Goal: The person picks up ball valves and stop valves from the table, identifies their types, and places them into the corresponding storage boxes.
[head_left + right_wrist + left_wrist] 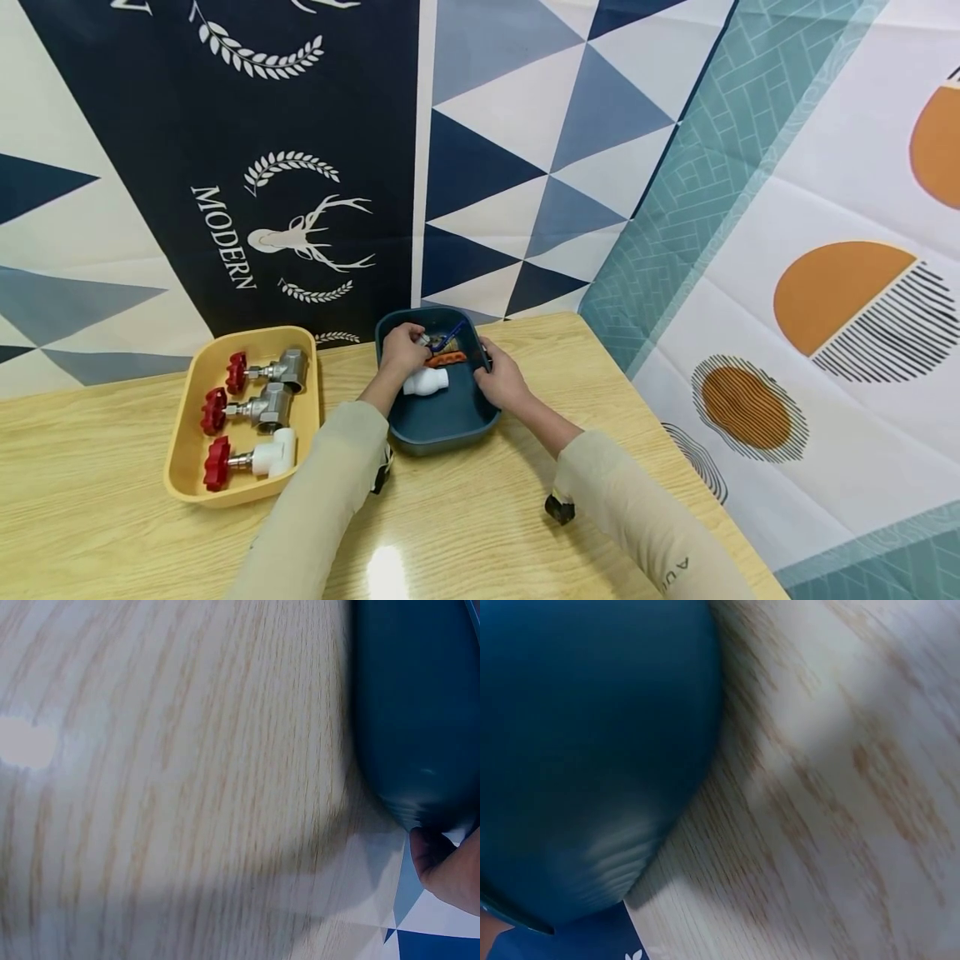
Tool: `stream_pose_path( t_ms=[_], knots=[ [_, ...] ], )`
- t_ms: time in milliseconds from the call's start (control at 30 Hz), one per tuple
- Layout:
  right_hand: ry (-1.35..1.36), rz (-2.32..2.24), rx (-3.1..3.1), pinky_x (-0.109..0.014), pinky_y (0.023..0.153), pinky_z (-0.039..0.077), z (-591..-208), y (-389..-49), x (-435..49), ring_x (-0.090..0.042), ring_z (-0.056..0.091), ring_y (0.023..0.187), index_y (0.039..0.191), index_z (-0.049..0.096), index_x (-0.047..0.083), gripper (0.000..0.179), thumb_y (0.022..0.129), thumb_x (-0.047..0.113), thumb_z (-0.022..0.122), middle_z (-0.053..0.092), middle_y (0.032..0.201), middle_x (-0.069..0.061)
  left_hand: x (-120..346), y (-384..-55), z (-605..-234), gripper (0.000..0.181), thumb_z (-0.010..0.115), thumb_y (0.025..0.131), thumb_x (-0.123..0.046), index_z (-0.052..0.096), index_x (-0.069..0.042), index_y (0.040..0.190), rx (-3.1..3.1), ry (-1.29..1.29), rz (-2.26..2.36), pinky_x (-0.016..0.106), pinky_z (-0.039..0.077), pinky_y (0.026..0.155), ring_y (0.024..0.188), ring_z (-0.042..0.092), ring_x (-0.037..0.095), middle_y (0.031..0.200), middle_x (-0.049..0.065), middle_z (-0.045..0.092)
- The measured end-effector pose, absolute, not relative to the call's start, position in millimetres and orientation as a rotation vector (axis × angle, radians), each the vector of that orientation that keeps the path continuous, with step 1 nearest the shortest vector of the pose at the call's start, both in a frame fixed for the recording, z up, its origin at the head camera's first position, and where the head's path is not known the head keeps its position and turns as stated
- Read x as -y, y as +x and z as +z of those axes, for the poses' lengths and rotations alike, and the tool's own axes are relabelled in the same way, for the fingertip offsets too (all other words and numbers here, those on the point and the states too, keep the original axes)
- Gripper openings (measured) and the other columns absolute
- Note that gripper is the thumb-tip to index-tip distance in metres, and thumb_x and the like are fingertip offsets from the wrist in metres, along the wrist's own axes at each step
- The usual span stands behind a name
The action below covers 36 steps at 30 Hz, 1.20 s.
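Observation:
A dark blue tray (442,429) stands on the table near the wall. My left hand (403,350) reaches over its left side, fingers curled at a blue-handled valve (447,335); the fingertips partly hide the valve's body. Beside it in the tray lie an orange-handled piece (446,358) and a white plastic valve (426,382). My right hand (501,379) grips the tray's right rim, the thumb on the inner side. In the right wrist view, part of that hand (450,874) shows at the tray's end. The left wrist view shows mostly the tray's outer wall (592,750).
Left of the blue tray stands a yellow tray (180,450) with several red-handled valves: two metal ones (273,408) and a white plastic one (273,454). Patterned cloth walls (487,167) rise behind and to the right of the wooden table (450,533).

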State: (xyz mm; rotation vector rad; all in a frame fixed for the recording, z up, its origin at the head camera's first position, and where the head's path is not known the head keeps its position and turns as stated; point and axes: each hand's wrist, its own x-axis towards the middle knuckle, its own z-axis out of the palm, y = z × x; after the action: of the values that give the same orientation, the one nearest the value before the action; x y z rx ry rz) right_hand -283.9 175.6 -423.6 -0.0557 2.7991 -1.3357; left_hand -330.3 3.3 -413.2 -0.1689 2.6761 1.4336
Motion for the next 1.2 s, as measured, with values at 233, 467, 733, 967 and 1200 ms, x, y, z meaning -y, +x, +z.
stream_pose_path(
  t_ms=[233,467,733,967,1200],
  knots=[
    [-0.071,-1.329,-2.813,-0.042,0.088,0.05,-422.1,-282.6,-175.2,-0.027,0.056,0.108,0.146,0.031,0.009,0.058,0.09,0.003,0.047,0.054,0.13,-0.018,-3.5,-331.3,-415.0,0.041,0.062,0.085,-0.007,0.054,-0.004,0.125,-2.668,-0.165,1.445,0.042,0.045,0.1,0.113,0.051,0.028,0.125,0.016,0.054],
    [-0.071,-1.326,-2.809,-0.043,0.09,0.05,-421.0,-281.8,-174.7,-0.027,0.055,0.11,0.146,0.03,0.008,0.059,0.09,0.003,0.047,0.053,0.13,-0.018,-3.0,-333.2,-415.9,0.042,0.061,0.087,-0.009,0.052,-0.003,0.127,-2.672,-0.156,1.401,0.042,0.046,0.1,0.112,0.052,0.029,0.126,0.017,0.054],
    [-0.047,-1.334,-2.788,-0.044,0.092,0.05,-422.4,-282.1,-174.6,-0.028,0.054,0.113,0.147,0.029,0.008,0.059,0.091,0.003,0.047,0.052,0.132,-0.018,-3.4,-332.1,-416.4,0.042,0.06,0.087,-0.01,0.052,-0.003,0.128,-2.677,-0.135,1.373,0.042,0.046,0.098,0.112,0.052,0.029,0.127,0.017,0.054],
    [-0.039,-1.327,-2.8,-0.045,0.091,0.051,-422.8,-281.2,-176.1,-0.029,0.055,0.114,0.147,0.03,0.008,0.059,0.091,0.004,0.047,0.051,0.133,-0.018,-4.2,-331.9,-415.5,0.044,0.058,0.088,-0.011,0.05,0.0,0.13,-2.669,-0.129,1.338,0.042,0.045,0.1,0.115,0.052,0.03,0.13,0.019,0.053],
    [-0.056,-1.338,-2.8,-0.044,0.09,0.051,-425.0,-283.8,-176.8,-0.028,0.055,0.113,0.146,0.03,0.008,0.058,0.091,0.004,0.048,0.052,0.132,-0.018,-2.9,-333.3,-414.4,0.045,0.051,0.092,-0.014,0.046,0.001,0.134,-2.661,-0.14,1.279,0.043,0.04,0.106,0.122,0.047,0.03,0.136,0.02,0.048]
  ],
)
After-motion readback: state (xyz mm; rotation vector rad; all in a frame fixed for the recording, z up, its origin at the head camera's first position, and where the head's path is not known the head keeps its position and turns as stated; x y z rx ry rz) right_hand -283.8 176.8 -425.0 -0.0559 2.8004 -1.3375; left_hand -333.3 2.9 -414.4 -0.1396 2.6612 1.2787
